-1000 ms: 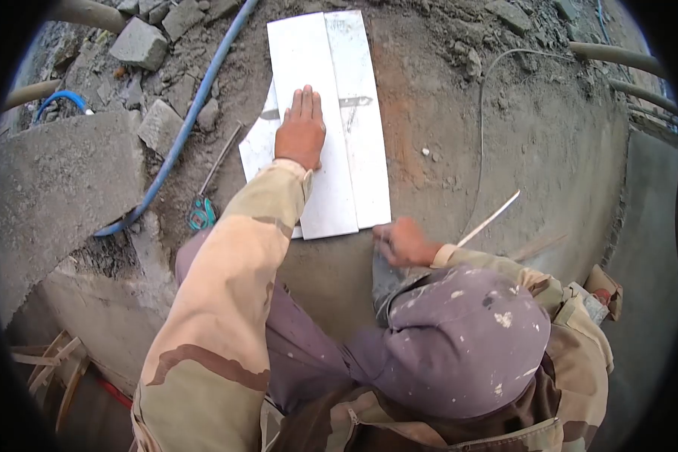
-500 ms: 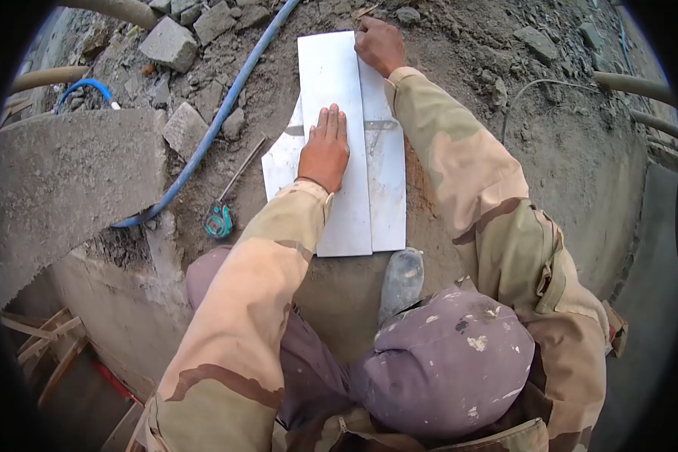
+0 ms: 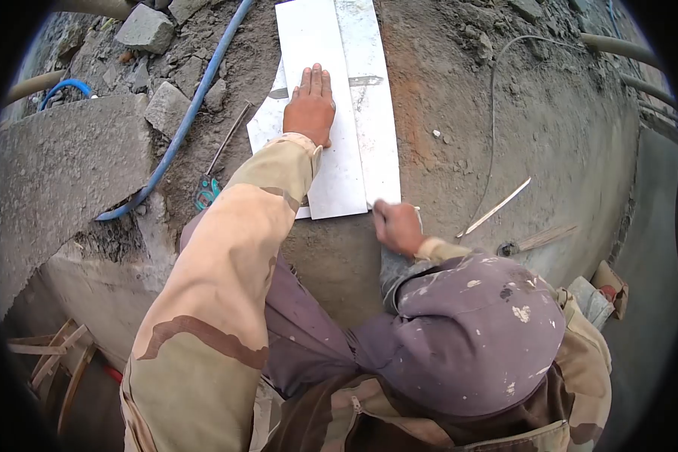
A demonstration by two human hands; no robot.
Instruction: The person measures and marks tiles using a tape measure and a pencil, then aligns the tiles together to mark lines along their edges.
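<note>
My left hand (image 3: 309, 110) lies flat, fingers stretched forward, on a narrow white strip (image 3: 336, 177). Under the strip is a wider white panel (image 3: 378, 124) with a grey mark across it; its right part and a slanted left corner show. At the near right corner of the strip and panel is my right hand (image 3: 398, 227), fingers curled together and slightly blurred. Whatever is in those fingers is too small to make out. A teal and black tool (image 3: 206, 192) and a thin metal rod (image 3: 230, 138) lie left of the panel.
A blue hose (image 3: 190, 113) curves past a concrete slab (image 3: 68, 166) on the left. Rubble (image 3: 146, 29) lies at the far left. A thin wooden stick (image 3: 497, 207), a wooden-handled tool (image 3: 546, 236) and a thin wire (image 3: 493, 113) are on the right. My raised knee (image 3: 478, 339) is close below.
From the strip's far end, my right hand has come back to its near right corner. My left hand stays flat on the strip. The view has shifted.
</note>
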